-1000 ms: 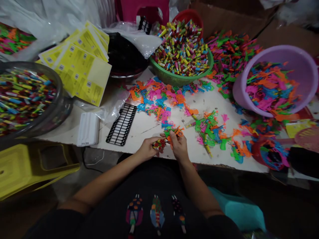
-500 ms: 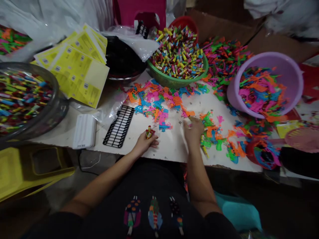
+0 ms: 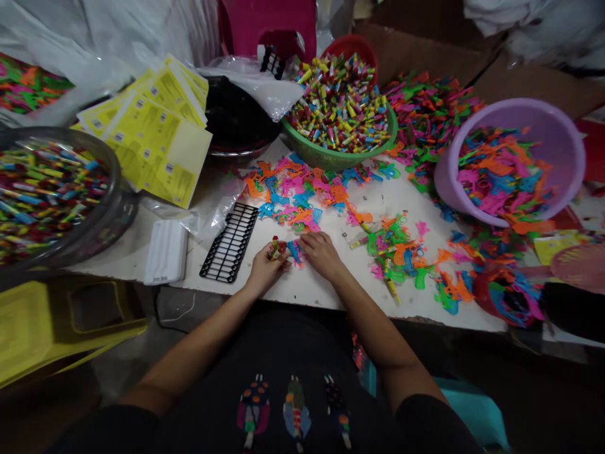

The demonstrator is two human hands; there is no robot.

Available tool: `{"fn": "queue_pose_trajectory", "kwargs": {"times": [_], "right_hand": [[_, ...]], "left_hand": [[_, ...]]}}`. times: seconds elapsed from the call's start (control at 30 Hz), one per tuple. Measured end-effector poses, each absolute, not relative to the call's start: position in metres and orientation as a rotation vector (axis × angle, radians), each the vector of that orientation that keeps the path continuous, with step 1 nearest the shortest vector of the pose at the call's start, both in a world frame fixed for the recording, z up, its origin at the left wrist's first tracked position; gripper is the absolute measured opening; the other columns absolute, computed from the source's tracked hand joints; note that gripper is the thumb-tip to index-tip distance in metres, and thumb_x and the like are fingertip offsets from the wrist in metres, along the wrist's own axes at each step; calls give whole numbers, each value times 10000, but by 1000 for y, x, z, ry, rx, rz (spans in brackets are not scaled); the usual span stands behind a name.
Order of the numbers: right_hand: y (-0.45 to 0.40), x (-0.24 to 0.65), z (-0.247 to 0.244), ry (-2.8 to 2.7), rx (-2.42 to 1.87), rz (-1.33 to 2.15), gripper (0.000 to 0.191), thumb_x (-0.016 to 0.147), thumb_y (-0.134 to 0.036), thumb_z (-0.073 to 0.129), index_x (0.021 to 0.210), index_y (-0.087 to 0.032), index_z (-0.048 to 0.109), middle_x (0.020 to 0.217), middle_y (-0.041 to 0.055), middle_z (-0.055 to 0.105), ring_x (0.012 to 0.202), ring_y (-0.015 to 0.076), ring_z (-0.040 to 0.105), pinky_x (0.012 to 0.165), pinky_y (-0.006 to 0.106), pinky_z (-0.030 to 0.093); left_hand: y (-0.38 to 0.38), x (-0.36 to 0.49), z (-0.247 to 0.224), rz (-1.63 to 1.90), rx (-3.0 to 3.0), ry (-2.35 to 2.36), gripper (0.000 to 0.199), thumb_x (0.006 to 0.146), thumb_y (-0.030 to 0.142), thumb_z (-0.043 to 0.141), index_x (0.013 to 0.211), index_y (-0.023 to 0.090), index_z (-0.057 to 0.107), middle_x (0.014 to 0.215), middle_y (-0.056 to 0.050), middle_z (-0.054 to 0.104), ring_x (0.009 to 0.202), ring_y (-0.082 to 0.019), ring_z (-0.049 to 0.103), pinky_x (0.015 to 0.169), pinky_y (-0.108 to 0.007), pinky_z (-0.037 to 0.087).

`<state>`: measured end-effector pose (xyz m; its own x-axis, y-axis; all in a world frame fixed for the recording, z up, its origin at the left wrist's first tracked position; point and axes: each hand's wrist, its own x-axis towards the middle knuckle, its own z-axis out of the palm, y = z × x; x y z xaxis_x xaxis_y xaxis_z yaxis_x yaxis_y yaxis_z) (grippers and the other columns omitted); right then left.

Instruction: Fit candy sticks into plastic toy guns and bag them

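Note:
My left hand is closed around a few small coloured tubes with red and yellow showing, just above the white table. My right hand is close beside it, fingers pinched at a blue toy gun. A bit of orange shows under the blue piece. Behind the hands lies a spread of toy guns in pink, orange, blue and green. Another group of them, with some yellow tubes among them, lies right of my right hand.
A black plastic rack and a white box lie to the left. Behind are yellow printed cards and a green basin heaped with tubes. A grey basin stands far left, a purple bucket of toy guns at right.
My right hand has moved left from the right-hand group of toy guns to beside my left hand, where the blue toy gun now is. My left hand has shifted slightly left, still holding the tubes.

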<state>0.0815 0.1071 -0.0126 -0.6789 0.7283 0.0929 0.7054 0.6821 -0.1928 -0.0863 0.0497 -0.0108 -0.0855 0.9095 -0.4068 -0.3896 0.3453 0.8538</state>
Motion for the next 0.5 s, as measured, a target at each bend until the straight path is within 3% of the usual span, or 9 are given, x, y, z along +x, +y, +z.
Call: {"fn": "queue_pose_trajectory", "kwargs": {"times": [0.13, 0.27, 0.37, 0.5], "right_hand": [[112, 74, -13, -2453, -1347, 376, 190, 786, -243, 459, 850, -156, 617, 832, 90, 633, 848, 198, 523, 838, 341, 362], [92, 61, 1, -1674, -1503, 905, 246, 822, -375, 395, 685, -193, 487, 580, -11, 518, 574, 126, 492, 598, 258, 412], [71, 51, 9, -1455, -1394, 1194, 281, 815, -431, 412, 641, -210, 406, 529, -51, 448, 504, 98, 458, 531, 227, 391], [57, 49, 9, -1454, -1420, 1169, 300, 813, -426, 422, 608, -213, 367, 514, -62, 401, 492, 88, 430, 515, 220, 363]], "left_hand": [[49, -89, -3, 1177, 568, 1214, 474, 560, 343, 723, 925, 129, 510, 688, 10, 577, 533, -116, 599, 417, -193, 452], [46, -90, -2, 1170, 523, 1180, 490, 543, 363, 729, 915, 128, 515, 678, 25, 554, 478, -94, 574, 366, -176, 419], [45, -83, 2, 1105, 559, 1134, 513, 551, 366, 725, 953, 120, 523, 648, 31, 556, 448, -88, 557, 354, -178, 410], [45, -75, 5, 1059, 625, 1103, 526, 562, 362, 724, 987, 123, 529, 622, 37, 554, 447, -86, 552, 349, -168, 399]]}}
